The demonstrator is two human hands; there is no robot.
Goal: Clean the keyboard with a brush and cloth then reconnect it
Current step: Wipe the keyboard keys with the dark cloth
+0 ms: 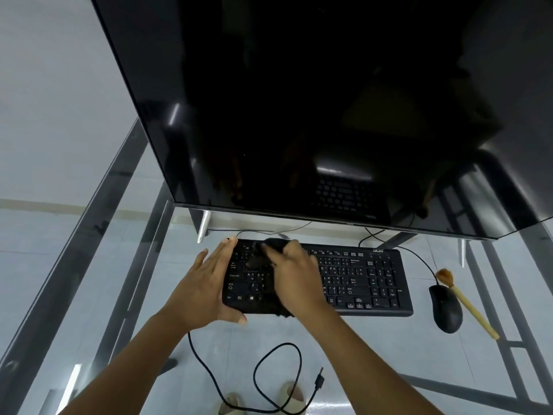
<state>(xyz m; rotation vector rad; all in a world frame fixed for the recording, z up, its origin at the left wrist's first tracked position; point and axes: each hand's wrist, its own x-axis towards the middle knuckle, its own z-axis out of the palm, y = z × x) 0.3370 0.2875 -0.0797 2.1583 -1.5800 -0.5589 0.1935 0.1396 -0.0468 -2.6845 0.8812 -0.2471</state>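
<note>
A black keyboard (359, 280) lies on the glass desk (89, 295) in front of the monitor. My left hand (206, 283) holds its left end, fingers along the far edge and thumb at the near edge. My right hand (293, 277) grips a black cloth (270, 250) and presses it on the left-centre keys. The keyboard's black cable (269, 369) loops across the desk near me, its USB plug (319, 381) lying loose. A wooden-handled brush (466, 304) lies at the right, beside the mouse.
A large dark monitor (314, 115) on metal feet fills the back of the desk. A black wired mouse (446, 308) sits right of the keyboard. Through the glass I see the desk's metal frame and sandalled feet (263, 399) on the tiled floor.
</note>
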